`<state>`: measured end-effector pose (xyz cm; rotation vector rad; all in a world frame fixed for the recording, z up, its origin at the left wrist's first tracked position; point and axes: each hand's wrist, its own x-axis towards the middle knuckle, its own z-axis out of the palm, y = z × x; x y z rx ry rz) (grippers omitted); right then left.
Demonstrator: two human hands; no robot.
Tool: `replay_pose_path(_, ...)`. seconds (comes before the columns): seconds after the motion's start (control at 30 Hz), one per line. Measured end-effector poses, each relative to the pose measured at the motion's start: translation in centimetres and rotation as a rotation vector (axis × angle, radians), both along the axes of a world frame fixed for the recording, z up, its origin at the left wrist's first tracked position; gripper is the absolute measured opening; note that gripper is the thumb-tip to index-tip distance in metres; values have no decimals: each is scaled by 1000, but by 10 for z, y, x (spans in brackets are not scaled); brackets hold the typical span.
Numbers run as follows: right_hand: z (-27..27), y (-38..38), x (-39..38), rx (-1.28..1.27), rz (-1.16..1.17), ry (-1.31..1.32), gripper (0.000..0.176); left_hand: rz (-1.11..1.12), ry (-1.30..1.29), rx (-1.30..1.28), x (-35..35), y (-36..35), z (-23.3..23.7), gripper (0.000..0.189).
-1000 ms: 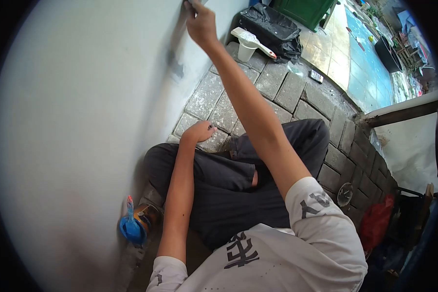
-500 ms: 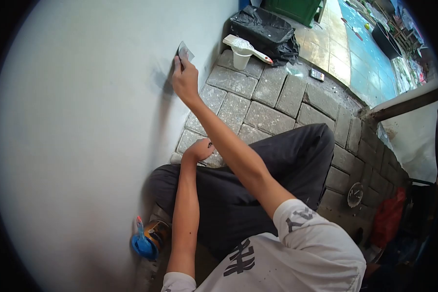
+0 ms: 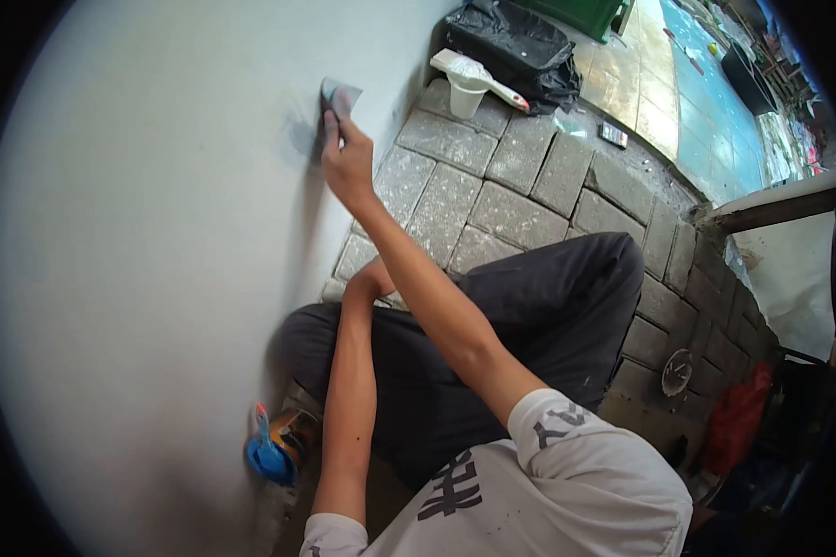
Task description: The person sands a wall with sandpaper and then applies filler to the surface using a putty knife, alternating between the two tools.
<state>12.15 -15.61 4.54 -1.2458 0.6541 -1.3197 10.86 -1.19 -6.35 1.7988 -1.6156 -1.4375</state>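
My right hand is closed round a putty knife and holds its thin grey blade at the white wall. Fingers lie along the blade, and the handle is mostly hidden in the grip. Just left of this hand, a soft dark shadow falls on the wall. Lower down, by the paving and my folded leg, is my left hand. My right forearm crosses in front of it, so its fingers cannot be seen.
A white cup with a wide paintbrush across its top stands beside a black plastic-covered tray. Near my left elbow are a can and a blue-handled tool. Grey paving runs rightward.
My right hand and the putty knife have shifted slightly left along the wall, the blade now turned flatter. My left hand has slipped further behind the right forearm.
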Motion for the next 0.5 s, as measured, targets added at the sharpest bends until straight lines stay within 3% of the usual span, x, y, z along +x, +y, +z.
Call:
replay_pose_path(0.13, 18, 2, 1, -100, -19, 41, 41, 41, 45, 1, 1, -8, 12, 45)
replay_pose_path(0.2, 22, -8, 8, -345, -175, -14, 38, -41, -13, 10, -1, -10, 18, 43)
replay_pose_path(0.23, 38, -8, 3, -237, -188, -28, 38, -32, -9, 12, -2, -7, 12, 43)
replay_pose_path(0.27, 52, -9, -13, 186, 50, 107, 37, -24, -33, 19, 0, -9, 5, 48)
replay_pose_path(0.33, 39, -11, 4, -143, -154, 124, 37, -18, -60, 20, 3, -12, 3, 55)
replay_pose_path(0.37, 33, -14, 10, -144, -149, 127, 37, 1, -66, -54, 1, -9, 3, 47)
replay_pose_path(0.43, 23, -11, 14, -412, -254, -15, 38, 37, -59, -119, 0, -2, -16, 43)
replay_pose_path(0.5, 7, -20, 13, -223, -252, 116, 37, -19, -65, -150, 13, -6, -50, 47)
